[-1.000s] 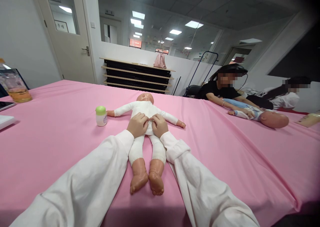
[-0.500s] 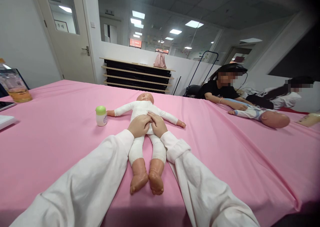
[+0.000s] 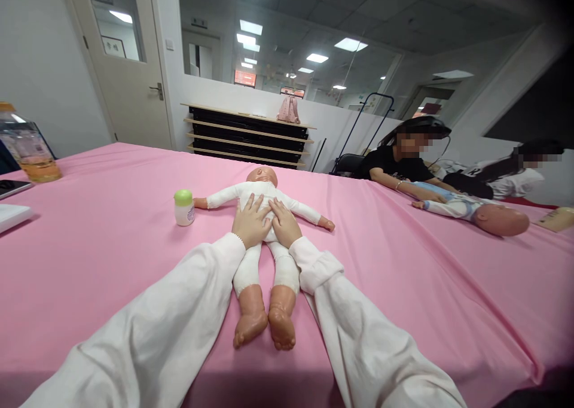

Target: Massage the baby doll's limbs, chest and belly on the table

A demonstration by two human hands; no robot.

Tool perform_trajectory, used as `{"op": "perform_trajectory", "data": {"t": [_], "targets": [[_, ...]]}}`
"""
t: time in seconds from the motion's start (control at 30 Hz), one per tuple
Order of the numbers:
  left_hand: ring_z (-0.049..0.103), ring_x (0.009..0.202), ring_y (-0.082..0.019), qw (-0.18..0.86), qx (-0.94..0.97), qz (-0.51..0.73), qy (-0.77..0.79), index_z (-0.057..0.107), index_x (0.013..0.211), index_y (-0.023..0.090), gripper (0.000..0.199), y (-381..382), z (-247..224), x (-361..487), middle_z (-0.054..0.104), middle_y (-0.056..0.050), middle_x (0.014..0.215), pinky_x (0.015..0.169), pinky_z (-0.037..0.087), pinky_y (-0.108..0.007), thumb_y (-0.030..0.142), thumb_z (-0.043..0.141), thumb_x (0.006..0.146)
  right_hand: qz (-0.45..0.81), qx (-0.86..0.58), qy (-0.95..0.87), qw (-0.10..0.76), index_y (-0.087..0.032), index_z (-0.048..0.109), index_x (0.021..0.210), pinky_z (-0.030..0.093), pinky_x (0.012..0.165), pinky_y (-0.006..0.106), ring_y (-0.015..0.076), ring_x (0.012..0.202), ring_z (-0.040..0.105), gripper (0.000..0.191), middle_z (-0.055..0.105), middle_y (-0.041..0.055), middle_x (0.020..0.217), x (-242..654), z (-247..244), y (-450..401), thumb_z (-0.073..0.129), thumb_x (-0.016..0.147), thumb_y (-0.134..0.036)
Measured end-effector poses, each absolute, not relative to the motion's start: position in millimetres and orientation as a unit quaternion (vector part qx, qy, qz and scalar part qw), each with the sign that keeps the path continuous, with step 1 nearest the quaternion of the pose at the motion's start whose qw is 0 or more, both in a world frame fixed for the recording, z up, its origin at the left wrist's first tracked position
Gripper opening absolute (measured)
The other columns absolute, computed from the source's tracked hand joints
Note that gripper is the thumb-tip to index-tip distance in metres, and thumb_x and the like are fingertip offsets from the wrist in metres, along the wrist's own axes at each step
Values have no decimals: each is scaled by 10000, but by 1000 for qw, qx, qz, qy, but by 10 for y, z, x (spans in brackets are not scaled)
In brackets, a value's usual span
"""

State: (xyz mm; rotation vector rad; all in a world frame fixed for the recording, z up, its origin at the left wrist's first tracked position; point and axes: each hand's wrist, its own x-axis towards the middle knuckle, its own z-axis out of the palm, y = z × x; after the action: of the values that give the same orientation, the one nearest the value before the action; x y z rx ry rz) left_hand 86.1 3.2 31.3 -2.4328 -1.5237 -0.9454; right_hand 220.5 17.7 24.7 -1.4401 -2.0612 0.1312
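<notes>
Our doll (image 3: 264, 188) lies face-up on the pink tablecloth (image 3: 112, 276), at 12 o'clock to us, its belly under our left hand (image 3: 252, 221) and right hand (image 3: 285, 224), both spread wide and flat, gripping nothing. A jar (image 3: 183, 208) stands at the left hand's 10 o'clock.

A: What's lying there on the table?

B: A baby doll (image 3: 262, 191), flat on its back on the pink tablecloth (image 3: 112, 276).

A: Which way does it point?

B: Its bald vinyl head (image 3: 262, 176) is at the far end, and its bare feet (image 3: 264, 318) are at the near end, toes up and side by side.

A: And the clothes?

B: A white long-sleeved bodysuit (image 3: 228, 197), with white legs (image 3: 264, 267) running down to the ankles.

A: Arms?

B: Stretched straight out to the left and right, a little downward on the right. The small vinyl hands (image 3: 326, 223) stick out past the cuffs, resting on the cloth.
</notes>
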Motion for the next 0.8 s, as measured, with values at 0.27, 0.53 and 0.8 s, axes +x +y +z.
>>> {"op": "perform_trajectory", "data": {"t": [0.27, 0.53, 0.8], "targets": [[280, 1296, -272, 80, -773, -304, -551, 463, 1264, 246, 458, 8, 300, 892, 339, -76, 1405, 1023, 229, -503, 333, 409, 817, 70, -580, -756, 296, -152, 367, 1339, 188, 1096, 443, 232, 1343, 173, 513, 264, 78, 1426, 2204, 253, 162, 334, 827, -164], [508, 986, -260, 145, -771, -326, -527, 610, 938, 147, 254, -6, 355, 845, 610, -108, 1015, 793, 394, -392, 284, 441, 806, -15, -592, -721, 360, -133, 593, 1099, 358, 976, 389, 242, 1087, 473, 373, 554, 109, 1125, 2223, 235, 148, 408, 778, -178], [483, 776, -219, 198, -817, -343, -418, 565, 738, 145, 138, 34, 331, 826, 550, -77, 739, 648, 362, -336, 171, 442, 796, -97, -498, -760, 406, -164, 519, 716, 407, 724, 327, 193, 740, 456, 174, 515, 65, 750, 2255, 240, 132, 389, 653, -67]]}}
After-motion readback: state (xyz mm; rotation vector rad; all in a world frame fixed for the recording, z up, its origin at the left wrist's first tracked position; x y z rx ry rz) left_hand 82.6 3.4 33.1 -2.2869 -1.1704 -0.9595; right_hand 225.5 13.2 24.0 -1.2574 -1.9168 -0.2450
